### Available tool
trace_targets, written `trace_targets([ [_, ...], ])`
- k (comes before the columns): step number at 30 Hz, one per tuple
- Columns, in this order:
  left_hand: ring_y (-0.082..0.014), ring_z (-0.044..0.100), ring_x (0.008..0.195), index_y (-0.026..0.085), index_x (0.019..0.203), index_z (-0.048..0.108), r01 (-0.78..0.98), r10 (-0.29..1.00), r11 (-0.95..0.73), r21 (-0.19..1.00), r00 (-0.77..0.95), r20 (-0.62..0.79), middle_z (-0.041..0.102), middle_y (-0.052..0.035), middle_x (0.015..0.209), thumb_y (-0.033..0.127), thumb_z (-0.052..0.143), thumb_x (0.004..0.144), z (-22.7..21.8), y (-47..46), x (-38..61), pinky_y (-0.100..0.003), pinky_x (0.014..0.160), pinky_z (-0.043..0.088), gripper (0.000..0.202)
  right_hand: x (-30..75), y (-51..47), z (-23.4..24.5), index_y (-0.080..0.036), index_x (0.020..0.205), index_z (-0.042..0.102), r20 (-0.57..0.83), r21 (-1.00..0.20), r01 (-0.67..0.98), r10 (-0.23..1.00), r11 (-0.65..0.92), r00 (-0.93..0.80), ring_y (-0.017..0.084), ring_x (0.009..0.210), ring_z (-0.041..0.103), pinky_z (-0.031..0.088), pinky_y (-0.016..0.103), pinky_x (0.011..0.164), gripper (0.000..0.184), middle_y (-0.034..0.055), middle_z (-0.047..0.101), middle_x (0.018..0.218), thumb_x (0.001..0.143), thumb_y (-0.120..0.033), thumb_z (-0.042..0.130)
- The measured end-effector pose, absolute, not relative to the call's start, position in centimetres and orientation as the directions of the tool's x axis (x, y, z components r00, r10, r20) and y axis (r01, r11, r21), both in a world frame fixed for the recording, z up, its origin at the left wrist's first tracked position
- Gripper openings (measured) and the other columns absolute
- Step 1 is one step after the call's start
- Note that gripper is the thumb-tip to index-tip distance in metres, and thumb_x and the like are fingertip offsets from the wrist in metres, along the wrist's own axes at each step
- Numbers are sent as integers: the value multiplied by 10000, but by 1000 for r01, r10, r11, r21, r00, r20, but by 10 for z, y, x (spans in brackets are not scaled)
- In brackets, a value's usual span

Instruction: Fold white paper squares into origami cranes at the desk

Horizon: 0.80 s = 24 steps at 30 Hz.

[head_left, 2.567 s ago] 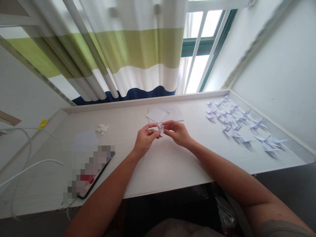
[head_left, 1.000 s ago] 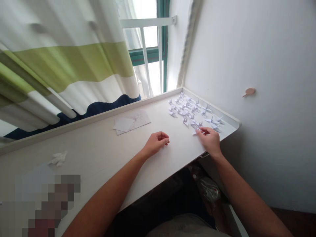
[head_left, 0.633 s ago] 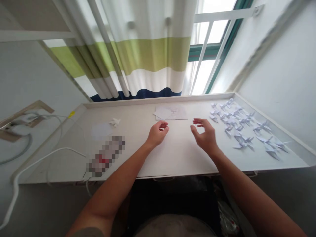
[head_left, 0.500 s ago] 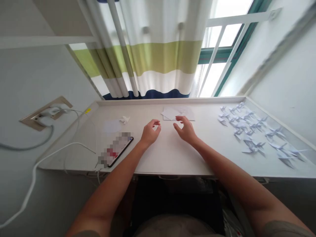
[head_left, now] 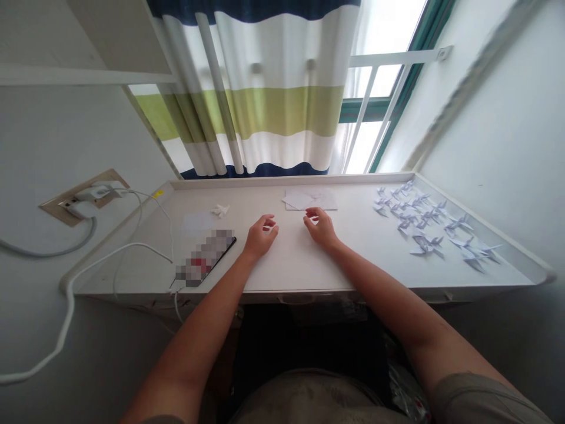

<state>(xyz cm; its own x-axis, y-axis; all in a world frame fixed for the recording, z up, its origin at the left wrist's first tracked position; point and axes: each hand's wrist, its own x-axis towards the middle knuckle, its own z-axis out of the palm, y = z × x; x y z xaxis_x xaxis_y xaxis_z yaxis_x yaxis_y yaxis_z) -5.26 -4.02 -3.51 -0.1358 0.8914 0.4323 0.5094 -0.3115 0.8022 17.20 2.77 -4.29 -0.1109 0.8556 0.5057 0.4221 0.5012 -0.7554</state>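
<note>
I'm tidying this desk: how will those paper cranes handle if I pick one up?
The paper cranes look very light, being thin folded paper, so a nudge may shift them. Their slim, pointed wings would probably crease if pinched.

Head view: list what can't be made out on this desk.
Handheld device: its face is hidden by pixelated blur.
Paper sheets: their markings are too small to read.
Paper cranes: the far ones overlap and are too small to count exactly.
Left hand and right hand: curled fingers hide the palms in the head view.
</note>
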Motion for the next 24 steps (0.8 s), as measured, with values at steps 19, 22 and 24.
trace_targets([
  [19, -203, 697, 855, 218, 1070, 674, 503, 924, -189, 844, -201, 326, 716, -42, 929, 68, 667, 806, -38, 44, -30, -386, 897, 591, 304, 166, 92, -44, -146, 1375, 696, 386, -475, 701, 842, 531, -377, 399, 1394, 607, 383, 595, 1225, 495, 217, 714, 1418, 903, -288, 742],
  [22, -220, 689, 890, 211, 1097, 666, 504, 925, -189, 843, -197, 325, 709, -61, 973, 68, 655, 815, -42, 63, -23, -408, 923, 582, 317, 168, 99, -48, -198, 1241, 767, 399, -451, 723, 843, 523, -362, 375, 1193, 692, 462, 566, 1107, 338, 173, 788, 1233, 928, -321, 735],
  [24, -243, 683, 966, 213, 1137, 666, 513, 923, -201, 835, -186, 336, 707, -79, 1034, 73, 661, 818, -46, 67, -22, -431, 979, 566, 348, 172, 101, -49, -228, 1129, 803, 404, -425, 729, 833, 536, -377, 351, 1100, 701, 469, 540, 1065, 220, 144, 804, 1129, 956, -332, 715],
])
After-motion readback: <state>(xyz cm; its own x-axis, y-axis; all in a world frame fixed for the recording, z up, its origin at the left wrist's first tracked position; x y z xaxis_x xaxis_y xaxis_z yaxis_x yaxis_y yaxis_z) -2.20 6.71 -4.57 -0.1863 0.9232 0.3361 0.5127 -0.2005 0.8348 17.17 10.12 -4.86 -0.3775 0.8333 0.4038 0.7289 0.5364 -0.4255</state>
